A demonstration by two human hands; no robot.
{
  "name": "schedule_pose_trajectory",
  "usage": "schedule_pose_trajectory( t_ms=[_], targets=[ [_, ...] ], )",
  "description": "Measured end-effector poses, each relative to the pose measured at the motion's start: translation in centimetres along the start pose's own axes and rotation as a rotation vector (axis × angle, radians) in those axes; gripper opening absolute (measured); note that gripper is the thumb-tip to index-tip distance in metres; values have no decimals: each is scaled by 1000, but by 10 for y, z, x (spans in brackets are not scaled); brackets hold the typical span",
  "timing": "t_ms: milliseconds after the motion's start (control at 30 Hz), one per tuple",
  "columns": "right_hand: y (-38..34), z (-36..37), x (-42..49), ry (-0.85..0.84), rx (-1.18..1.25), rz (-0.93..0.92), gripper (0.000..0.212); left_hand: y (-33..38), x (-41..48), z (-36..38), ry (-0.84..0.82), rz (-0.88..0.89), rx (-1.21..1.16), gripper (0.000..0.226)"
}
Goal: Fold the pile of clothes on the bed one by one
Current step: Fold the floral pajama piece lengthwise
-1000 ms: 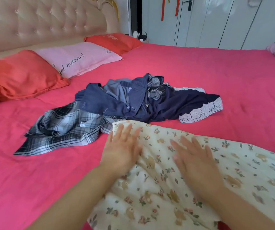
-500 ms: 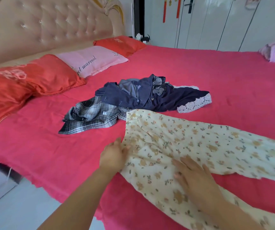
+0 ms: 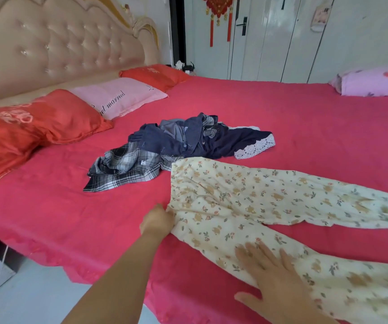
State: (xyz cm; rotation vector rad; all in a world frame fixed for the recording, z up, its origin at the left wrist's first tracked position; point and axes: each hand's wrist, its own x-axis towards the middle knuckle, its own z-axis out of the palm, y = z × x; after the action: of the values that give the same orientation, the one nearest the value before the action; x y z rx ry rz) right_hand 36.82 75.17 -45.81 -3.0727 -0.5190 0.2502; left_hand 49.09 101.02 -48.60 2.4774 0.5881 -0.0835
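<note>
Head view: the floral trousers (image 3: 235, 197) lie spread flat on the bed (image 3: 48, 218), near its front edge and just in front of the pile of clothes (image 3: 188, 141). The left hand (image 3: 157, 220) pinches the waistband corner. The right hand (image 3: 274, 284) rests flat on the near leg, fingers spread. The cloth looks thin and limp — light and quick to wrinkle — so waistband and hems are the best places to hold. There is open sheet to the left, but the mattress edge is close and a leg could slide off.
</note>
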Motion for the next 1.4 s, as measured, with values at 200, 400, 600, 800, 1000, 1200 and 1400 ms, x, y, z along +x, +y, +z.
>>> schedule_pose_trajectory(
  t_ms=[200,400,600,800,1000,1200,1400],
  targets=[
    [8,32,13,99,130,60,64,4,-1,-13,9,67,-374,19],
    [3,31,21,110,151,96,60,-1,-3,-32,-133,31,-755,16],
    [-1,27,25,132,143,58,61,-3,9,-54,-45,25,-938,9],
    [-43,9,29,97,138,-59,72,-19,38,-98,252,154,-411,20],
    [-70,22,26,40,77,-196,65,-43,34,-76,154,42,134,41],
    [-45,24,16,40,-6,-126,81,-7,-18,-16,155,544,213,47],
    [-6,21,-12,10,29,-3,63,18,-72,45,-337,675,543,62]
  ],
)
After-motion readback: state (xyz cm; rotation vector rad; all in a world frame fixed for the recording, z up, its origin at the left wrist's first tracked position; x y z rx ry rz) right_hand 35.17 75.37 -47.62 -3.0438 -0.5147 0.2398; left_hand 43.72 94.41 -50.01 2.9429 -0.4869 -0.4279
